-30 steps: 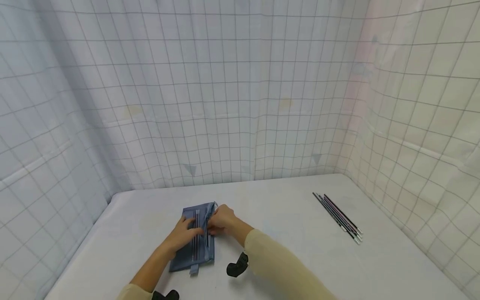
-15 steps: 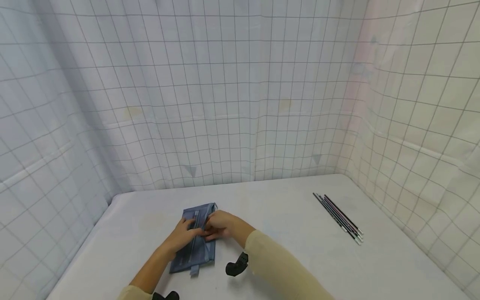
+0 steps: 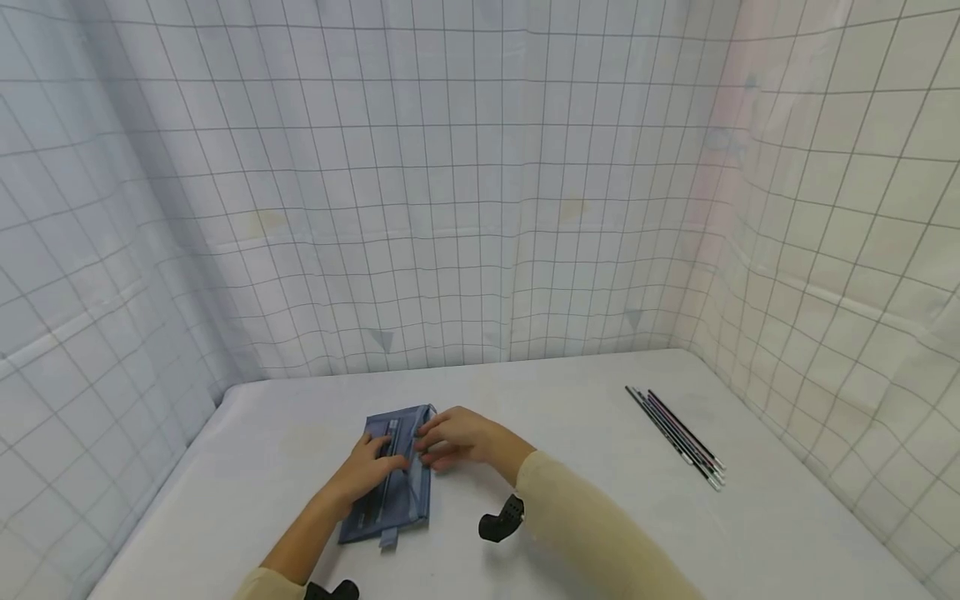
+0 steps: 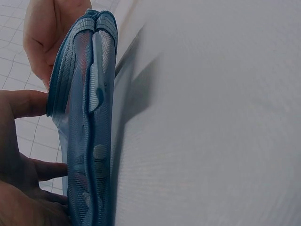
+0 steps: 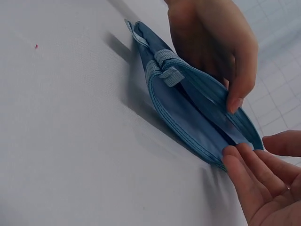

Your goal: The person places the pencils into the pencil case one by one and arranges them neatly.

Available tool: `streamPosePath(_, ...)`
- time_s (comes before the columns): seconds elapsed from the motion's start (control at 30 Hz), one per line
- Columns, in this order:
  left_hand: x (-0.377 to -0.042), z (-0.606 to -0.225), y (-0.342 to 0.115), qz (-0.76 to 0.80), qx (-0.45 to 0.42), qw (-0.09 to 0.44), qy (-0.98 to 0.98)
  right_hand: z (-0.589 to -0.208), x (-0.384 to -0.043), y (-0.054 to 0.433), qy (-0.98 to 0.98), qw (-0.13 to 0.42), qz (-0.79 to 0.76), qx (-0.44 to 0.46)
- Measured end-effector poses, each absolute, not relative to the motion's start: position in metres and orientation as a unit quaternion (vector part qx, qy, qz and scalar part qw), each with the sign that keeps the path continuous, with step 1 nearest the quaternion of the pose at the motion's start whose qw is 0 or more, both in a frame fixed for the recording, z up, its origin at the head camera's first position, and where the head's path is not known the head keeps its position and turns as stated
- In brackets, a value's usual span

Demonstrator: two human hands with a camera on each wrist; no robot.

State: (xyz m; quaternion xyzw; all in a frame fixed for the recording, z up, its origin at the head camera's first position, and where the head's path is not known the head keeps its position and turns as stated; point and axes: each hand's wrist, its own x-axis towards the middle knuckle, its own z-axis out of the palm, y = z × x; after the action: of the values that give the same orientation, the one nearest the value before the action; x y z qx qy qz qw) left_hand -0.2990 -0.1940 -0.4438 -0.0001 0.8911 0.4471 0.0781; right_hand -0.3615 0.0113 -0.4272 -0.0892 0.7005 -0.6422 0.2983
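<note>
A blue zippered mesh pouch (image 3: pixel 408 498) lies on the white table, its long zipped side facing right. In the right wrist view the pouch's mouth (image 5: pixel 188 113) gapes between two zipper edges. My left hand (image 3: pixel 366 473) rests over the pouch with fingers spread, its thumb on one zipper edge. At the pouch's right side is my right hand (image 3: pixel 461 437); its extended fingertips (image 5: pixel 231 151) are at the mouth, the thumb apart from them. Slim dark items (image 3: pixel 393 429) show through the pouch near the left fingers.
Several thin dark sticks with white tips, like pencils (image 3: pixel 678 437), lie side by side at the table's right. A fabric tab (image 3: pixel 388 538) hangs from the pouch's near end. Black wrist devices (image 3: pixel 501 521) are below both forearms. White gridded curtains (image 3: pixel 480 208) surround the table.
My right hand has dipped its fingers into the pouch's side, then drawn back to the right with fingers straightened. The left hand has kept its place on the pouch.
</note>
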Motion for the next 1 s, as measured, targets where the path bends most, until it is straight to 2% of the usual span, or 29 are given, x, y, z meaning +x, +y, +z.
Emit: streamPosePath(1.0,-0.3,-0.445,-0.193,0.427,0.004,0.076,0.901,-0.398,-0.375,0.079,0.783,0.242,-0.565,-0.094)
